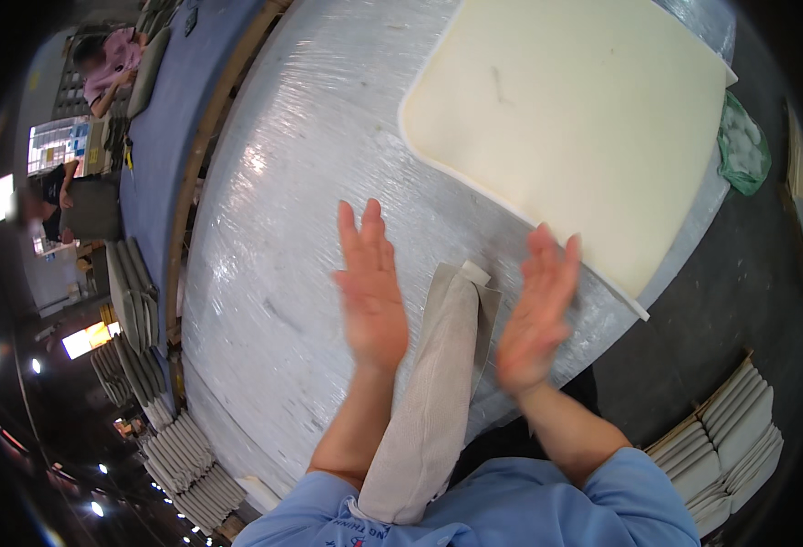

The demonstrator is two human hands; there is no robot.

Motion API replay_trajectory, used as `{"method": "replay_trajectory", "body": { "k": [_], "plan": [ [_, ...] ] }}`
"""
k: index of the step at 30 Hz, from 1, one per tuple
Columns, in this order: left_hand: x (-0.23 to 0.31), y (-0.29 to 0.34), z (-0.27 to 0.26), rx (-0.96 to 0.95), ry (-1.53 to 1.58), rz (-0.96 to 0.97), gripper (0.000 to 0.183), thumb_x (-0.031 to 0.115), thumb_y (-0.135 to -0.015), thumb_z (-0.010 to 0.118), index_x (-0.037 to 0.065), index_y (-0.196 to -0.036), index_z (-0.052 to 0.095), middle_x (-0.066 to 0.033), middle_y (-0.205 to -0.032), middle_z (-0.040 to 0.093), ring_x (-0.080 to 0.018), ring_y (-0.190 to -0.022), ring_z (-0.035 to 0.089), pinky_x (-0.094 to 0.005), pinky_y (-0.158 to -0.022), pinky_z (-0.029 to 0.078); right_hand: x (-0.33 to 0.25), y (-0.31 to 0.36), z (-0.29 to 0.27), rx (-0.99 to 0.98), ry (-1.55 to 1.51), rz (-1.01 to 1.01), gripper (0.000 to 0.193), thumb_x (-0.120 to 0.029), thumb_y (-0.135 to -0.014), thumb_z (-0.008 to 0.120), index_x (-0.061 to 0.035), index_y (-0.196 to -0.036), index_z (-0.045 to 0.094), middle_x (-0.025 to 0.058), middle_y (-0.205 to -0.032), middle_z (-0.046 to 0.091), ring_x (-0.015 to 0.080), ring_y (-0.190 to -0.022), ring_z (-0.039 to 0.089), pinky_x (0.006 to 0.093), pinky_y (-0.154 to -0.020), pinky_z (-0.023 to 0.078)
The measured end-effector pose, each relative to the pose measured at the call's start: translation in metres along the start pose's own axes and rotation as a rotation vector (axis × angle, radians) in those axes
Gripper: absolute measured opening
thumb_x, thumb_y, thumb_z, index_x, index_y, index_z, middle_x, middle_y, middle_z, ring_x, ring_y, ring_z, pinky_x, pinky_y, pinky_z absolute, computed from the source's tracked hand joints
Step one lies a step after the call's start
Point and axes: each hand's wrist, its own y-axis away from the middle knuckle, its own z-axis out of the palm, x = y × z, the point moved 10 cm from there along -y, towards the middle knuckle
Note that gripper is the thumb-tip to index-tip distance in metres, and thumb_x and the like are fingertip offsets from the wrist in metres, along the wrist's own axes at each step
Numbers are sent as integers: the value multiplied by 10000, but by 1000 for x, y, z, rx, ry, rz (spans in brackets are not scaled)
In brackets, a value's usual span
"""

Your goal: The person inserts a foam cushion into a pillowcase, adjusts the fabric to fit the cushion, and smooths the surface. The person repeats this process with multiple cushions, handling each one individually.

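Note:
A beige fabric-covered cushion (429, 401) stands on edge against my front, its far end resting at the near part of the plastic-wrapped table (274, 237). On its left, my left hand (370, 296) is raised with fingers stretched out, touching nothing. My right hand (538, 310) hovers to the cushion's right, slightly blurred, its fingers extended and holding nothing. Beyond the right hand lies a large cream foam sheet (566, 128) with rounded corners, flat on the table.
A green plastic bag (741, 146) with white contents is at the table's right edge. Stacked grey cushions (725, 428) stand lower right, with more stacks (192, 465) lower left. A blue-topped table (169, 118) runs along the left, where two people work (114, 68).

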Motion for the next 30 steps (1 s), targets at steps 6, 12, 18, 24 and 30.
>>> {"method": "replay_trajectory", "body": {
  "k": [6,12,18,24,30],
  "plan": [
    [-1,4,16,-8,-120,67,898,705,-1089,270,121,-1731,36,-218,-1766,187,-367,-1649,118,-523,-1328,8,4,-6,-10,126,2,23,1166,-865,-988,299,48,-1690,121,262,-1697,281,369,-1599,229,510,-1296,145],
    [59,11,17,76,-54,251,910,736,-1071,273,168,-1736,22,-231,-1762,196,-382,-1639,163,-522,-1320,65,-27,-11,-39,420,-131,-178,1176,-880,-973,284,35,-1689,107,265,-1692,295,385,-1592,239,523,-1299,131],
    [65,2,13,98,-165,264,911,720,-1077,291,153,-1734,14,-252,-1751,215,-399,-1621,223,-540,-1307,135,-34,-1,3,72,62,-103,1141,-863,-993,274,34,-1686,152,285,-1694,283,412,-1576,283,562,-1285,150],
    [61,21,11,69,-147,302,900,723,-1078,301,137,-1728,92,-254,-1684,360,-370,-1580,321,-496,-1294,197,-36,25,-2,128,123,-217,1112,-844,-1000,317,7,-1694,145,293,-1704,260,448,-1585,263,565,-1286,189],
    [-5,18,-11,64,-256,41,811,650,-1112,314,90,-1696,255,-218,-1579,513,-300,-1467,476,-434,-1253,295,30,60,-1,-148,437,-25,1044,-814,-1022,307,-4,-1677,236,292,-1696,295,449,-1587,277,549,-1283,223]
  ]
}}
